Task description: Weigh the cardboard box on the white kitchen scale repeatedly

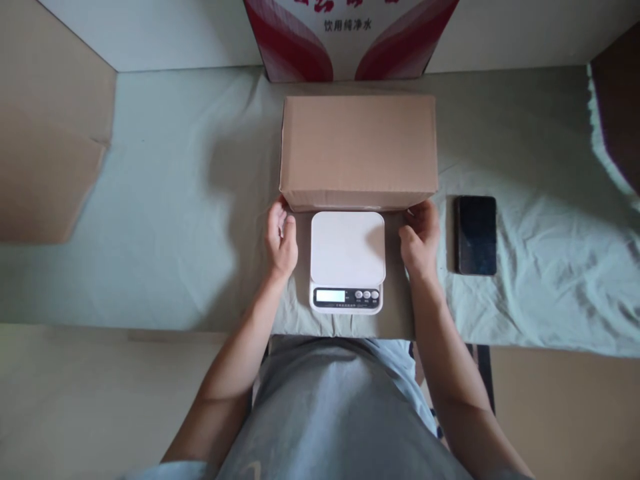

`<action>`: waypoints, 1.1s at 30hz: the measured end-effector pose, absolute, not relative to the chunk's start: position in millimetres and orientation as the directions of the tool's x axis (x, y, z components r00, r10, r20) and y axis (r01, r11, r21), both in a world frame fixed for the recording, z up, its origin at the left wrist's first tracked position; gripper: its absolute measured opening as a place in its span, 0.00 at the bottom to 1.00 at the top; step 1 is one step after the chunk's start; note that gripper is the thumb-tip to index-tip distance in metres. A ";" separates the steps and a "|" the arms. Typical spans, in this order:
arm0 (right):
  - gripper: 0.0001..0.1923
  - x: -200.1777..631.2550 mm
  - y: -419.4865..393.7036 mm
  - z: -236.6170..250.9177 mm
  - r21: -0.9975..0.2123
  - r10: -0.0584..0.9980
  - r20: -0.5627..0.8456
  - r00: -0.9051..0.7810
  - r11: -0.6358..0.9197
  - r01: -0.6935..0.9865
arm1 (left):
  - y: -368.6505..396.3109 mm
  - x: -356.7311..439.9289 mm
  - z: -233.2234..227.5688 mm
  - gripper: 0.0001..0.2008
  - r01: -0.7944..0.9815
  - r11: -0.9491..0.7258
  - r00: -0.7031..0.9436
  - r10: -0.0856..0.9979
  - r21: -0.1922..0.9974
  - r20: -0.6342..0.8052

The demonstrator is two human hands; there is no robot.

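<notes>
The left hand (281,239) sits just left of centre frame, fingers loosely curled and pointing up the frame, the fingertips touching the lower left corner of the cardboard box (358,150). It grips nothing; the palm is part open. The right hand (421,237) mirrors it right of centre, fingers bent, tips at the box's lower right corner. Whether those fingers have any hold under the box edge cannot be told.

The box is closed and lies flat at upper centre of the frame. Between the two hands, just below the box's near edge, stands a white kitchen scale (347,260), its platform bare, its display and buttons facing the lower edge of the frame.

To the right of the right hand, a dark phone (475,234) lies flat on the pale green cloth (165,220). A red and white carton (350,33) stands at top centre, behind the box.
</notes>
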State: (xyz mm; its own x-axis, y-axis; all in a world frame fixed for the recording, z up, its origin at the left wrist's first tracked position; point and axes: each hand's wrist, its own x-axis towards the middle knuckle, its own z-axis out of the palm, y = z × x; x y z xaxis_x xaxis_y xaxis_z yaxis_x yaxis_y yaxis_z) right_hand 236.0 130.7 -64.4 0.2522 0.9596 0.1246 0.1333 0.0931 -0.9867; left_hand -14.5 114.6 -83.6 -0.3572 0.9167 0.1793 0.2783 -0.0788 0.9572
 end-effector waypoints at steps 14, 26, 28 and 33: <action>0.34 236.7 137.7 -39.8 -0.972 0.952 0.234 0.197 0.225 0.070 | 130.5 -12.5 -61.9 0.35 0.346 -0.249 -0.139 0.940 0.905 0.312; 0.27 230.0 40.2 -5.0 -0.972 0.947 0.199 0.251 0.159 0.172 | 31.6 -7.8 -3.2 0.28 0.315 -0.148 -0.257 0.937 0.937 0.235; 0.24 230.7 24.6 -12.6 -0.974 0.951 0.166 0.261 0.117 0.196 | 16.8 -6.2 -8.3 0.30 0.276 -0.114 -0.267 0.945 0.954 0.190; 0.20 229.9 1.2 -24.2 -0.980 0.946 0.104 0.308 0.045 0.193 | -3.8 -5.6 -23.4 0.32 0.255 -0.093 -0.273 0.948 0.962 0.164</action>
State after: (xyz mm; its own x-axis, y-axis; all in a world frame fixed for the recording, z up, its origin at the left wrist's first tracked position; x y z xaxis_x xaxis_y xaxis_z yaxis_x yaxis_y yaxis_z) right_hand 229.9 1.2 -24.2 0.3079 0.9458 0.1037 0.1931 0.0446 -0.9802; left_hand -5.6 -3.8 -23.4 -0.2730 0.9479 0.1644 0.2549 -0.0935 0.9624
